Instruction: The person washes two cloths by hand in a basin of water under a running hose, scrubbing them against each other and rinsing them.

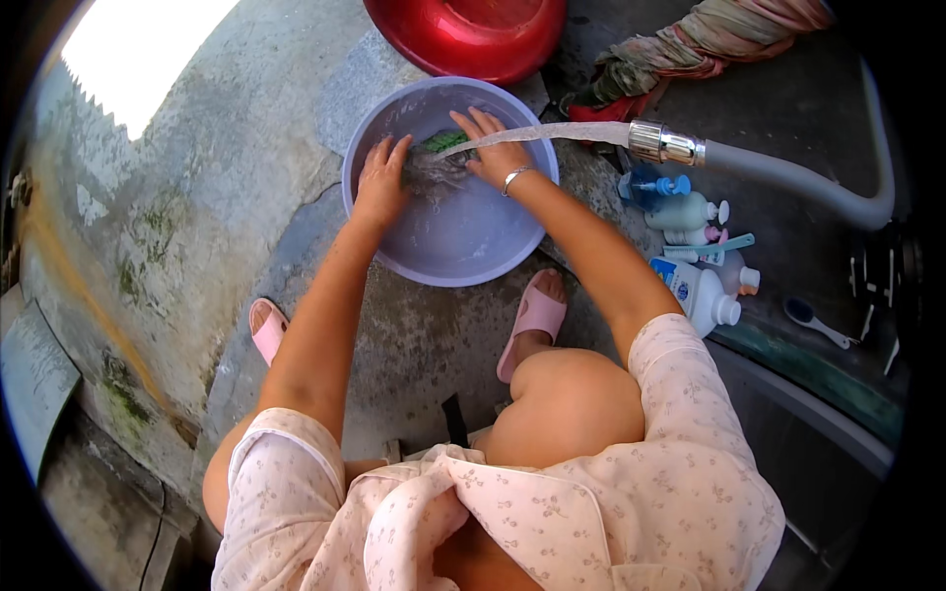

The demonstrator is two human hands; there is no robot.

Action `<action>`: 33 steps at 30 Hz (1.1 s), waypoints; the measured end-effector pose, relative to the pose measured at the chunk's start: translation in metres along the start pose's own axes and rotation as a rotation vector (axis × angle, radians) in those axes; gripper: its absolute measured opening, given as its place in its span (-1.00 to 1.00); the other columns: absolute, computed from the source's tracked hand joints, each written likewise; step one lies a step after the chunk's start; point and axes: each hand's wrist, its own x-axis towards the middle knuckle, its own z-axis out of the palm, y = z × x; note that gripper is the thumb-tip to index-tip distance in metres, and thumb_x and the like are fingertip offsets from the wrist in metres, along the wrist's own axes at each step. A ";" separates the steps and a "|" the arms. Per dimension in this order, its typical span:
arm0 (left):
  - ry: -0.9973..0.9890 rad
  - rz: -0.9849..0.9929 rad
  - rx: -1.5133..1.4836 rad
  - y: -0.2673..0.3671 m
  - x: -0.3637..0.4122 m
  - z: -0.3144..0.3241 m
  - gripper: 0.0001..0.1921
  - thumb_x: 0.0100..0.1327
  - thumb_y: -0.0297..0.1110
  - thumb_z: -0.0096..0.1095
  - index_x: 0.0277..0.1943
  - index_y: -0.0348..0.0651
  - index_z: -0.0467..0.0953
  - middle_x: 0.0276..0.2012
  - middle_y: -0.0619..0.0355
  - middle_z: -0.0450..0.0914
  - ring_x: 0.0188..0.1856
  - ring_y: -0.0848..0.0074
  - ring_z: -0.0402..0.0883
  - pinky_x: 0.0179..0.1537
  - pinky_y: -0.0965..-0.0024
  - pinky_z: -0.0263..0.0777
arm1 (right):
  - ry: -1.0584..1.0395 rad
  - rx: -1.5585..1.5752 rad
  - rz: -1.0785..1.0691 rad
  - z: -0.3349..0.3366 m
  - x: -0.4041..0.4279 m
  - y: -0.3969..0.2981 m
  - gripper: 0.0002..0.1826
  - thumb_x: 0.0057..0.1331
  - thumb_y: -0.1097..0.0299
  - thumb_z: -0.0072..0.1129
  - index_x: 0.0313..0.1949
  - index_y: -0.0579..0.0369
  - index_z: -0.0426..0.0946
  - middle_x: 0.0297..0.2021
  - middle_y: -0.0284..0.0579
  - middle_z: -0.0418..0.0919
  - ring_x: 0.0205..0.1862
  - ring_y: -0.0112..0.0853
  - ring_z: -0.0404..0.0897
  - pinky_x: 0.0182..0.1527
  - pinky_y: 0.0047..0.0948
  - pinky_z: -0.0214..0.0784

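A lavender plastic basin [458, 229] stands on the ground before me, with some water inside. Over its left side, my left hand [383, 181] has its fingers spread and nothing in them. My right hand [499, 154], with a silver bracelet [515, 179] at its wrist, is spread over the basin's upper right. Between the hands lies a small green item [443, 140]; whether it is leaves or a pad is unclear. A stream of water [550, 133] from a flexible grey tap with a chrome nozzle [665, 142] crosses my right hand and splashes into the basin.
A red basin [480, 44] sits just beyond. Twisted wet cloth [702, 44] hangs or lies at the upper right. Several pump and capped bottles [684, 210], a teal-handled brush [713, 249] and a dark oval brush [813, 318] line the right-hand ledge. Pink slippers [536, 318] flank the basin.
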 end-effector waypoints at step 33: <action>-0.372 -0.647 -1.580 0.054 0.016 -0.054 -0.71 0.11 -0.41 0.32 -0.08 -0.13 0.50 -0.22 0.21 0.59 -0.19 0.54 0.55 -0.20 0.38 0.46 | 0.136 0.446 -0.316 -0.058 -0.046 -0.038 -0.05 -0.05 0.48 0.23 0.36 -0.15 0.01 0.36 -0.07 -0.02 0.31 -0.06 0.18 0.25 -0.23 0.18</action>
